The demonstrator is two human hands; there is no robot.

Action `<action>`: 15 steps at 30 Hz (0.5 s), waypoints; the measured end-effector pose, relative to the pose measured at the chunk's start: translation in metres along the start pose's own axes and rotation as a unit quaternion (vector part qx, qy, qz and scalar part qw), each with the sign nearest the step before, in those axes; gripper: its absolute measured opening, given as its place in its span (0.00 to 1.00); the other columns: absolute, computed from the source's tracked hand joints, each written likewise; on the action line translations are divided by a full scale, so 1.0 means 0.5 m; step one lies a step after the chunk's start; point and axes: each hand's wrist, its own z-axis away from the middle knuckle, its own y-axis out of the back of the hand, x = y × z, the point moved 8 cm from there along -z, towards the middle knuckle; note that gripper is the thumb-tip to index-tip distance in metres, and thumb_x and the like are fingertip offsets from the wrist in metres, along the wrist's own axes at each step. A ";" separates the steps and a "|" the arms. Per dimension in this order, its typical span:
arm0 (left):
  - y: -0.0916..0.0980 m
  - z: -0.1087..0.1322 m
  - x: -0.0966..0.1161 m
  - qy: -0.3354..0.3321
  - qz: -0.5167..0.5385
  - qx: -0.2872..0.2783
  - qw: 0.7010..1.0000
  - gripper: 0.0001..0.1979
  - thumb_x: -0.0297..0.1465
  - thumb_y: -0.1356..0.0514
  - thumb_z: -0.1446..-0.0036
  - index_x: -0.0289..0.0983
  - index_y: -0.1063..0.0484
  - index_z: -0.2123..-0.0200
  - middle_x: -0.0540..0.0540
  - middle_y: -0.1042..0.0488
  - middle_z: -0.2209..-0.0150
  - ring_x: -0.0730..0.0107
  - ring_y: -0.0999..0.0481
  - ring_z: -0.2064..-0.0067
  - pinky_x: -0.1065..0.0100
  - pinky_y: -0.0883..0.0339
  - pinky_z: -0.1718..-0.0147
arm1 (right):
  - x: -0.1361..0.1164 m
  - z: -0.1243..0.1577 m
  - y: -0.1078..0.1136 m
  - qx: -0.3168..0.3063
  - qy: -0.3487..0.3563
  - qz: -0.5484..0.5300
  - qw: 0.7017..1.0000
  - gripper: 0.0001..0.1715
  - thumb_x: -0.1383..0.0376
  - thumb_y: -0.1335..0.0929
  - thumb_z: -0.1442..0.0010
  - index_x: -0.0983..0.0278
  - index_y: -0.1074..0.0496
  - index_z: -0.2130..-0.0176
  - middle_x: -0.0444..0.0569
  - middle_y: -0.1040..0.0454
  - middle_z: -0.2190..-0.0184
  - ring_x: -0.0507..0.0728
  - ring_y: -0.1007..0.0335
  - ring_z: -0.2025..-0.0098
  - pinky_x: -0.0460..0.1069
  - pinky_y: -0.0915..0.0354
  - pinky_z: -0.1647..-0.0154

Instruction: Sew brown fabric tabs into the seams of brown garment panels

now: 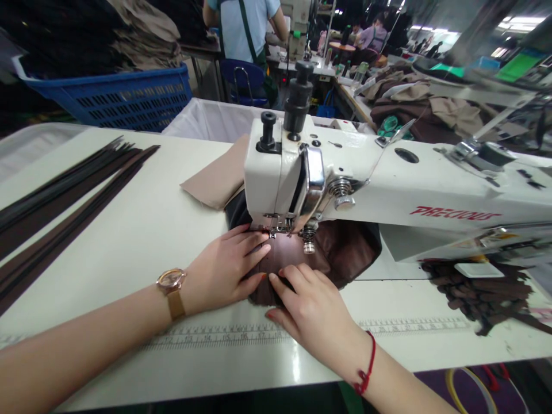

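Observation:
A white sewing machine (345,172) stands on the white table (142,230). Dark brown fabric (345,253) lies under its presser foot (276,230). My left hand (224,270), with a watch on the wrist, lies flat on the fabric just left of the foot, fingers stretched out. My right hand (310,305), with a red string at the wrist, rests on the near edge of the fabric, fingers extended and pressing it down. Neither hand grips anything. A tan piece of cloth (215,178) lies behind the machine head.
Long dark strips (64,201) lie across the table's left side. A pile of small brown pieces (478,293) sits at the right under the machine arm. A blue basket (125,98) and a white bin (207,118) stand behind. A person (245,29) stands at the back.

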 end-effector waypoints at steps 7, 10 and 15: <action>0.020 0.052 0.064 -0.082 -0.003 -0.025 0.996 0.18 0.31 0.46 0.38 0.34 0.31 0.46 0.40 0.26 0.48 0.58 0.27 0.51 0.52 0.38 0.45 | -0.015 0.071 -0.020 0.015 -0.011 -0.051 0.999 0.40 0.53 0.32 0.40 0.69 0.42 0.37 0.57 0.42 0.36 0.63 0.47 0.36 0.59 0.44 0.36; 0.039 0.043 0.038 -0.022 0.060 0.041 0.997 0.14 0.28 0.50 0.35 0.33 0.25 0.55 0.41 0.22 0.55 0.63 0.25 0.58 0.59 0.32 0.54 | -0.020 0.087 -0.020 0.022 -0.017 -0.056 0.998 0.37 0.55 0.31 0.40 0.68 0.40 0.37 0.59 0.41 0.37 0.64 0.46 0.35 0.61 0.43 0.36; 0.050 0.054 -0.099 0.287 0.325 0.137 0.891 0.19 0.42 0.47 0.36 0.34 0.23 0.61 0.47 0.20 0.64 0.62 0.23 0.62 0.65 0.29 0.63 | -0.021 0.090 -0.015 0.030 -0.016 -0.060 0.998 0.35 0.54 0.32 0.39 0.67 0.38 0.39 0.60 0.40 0.37 0.65 0.45 0.36 0.61 0.43 0.37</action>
